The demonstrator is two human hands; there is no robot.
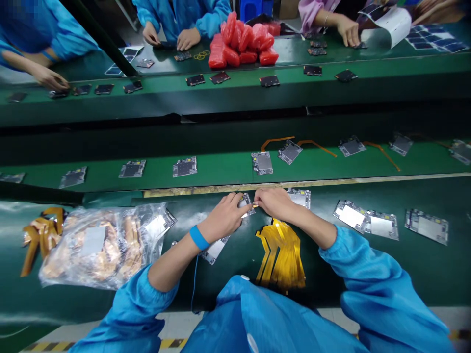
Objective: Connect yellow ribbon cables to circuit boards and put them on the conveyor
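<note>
A small circuit board [247,202] lies on the green bench, partly covered by my left hand [228,214], whose fingers hold it at its edges. My right hand [275,203] is pinched at the board's right edge, where a bit of orange flex cable shows at the fingertips; most of it is hidden. Below my right hand fans a stack of orange flex cables [283,255]. Another circuit board [215,250] sits beside my left wrist, which wears a blue wrist strap [199,238]. One more board [300,197] is behind my right hand.
At left lie a clear plastic bag [99,245] of flex cables and loose cables [42,235]. More circuit boards [427,225] rest at right. Beyond the bench edge, a green conveyor [224,171] carries several boards, some with cables. Co-workers' hands [189,39] and red bundles [243,41] are across.
</note>
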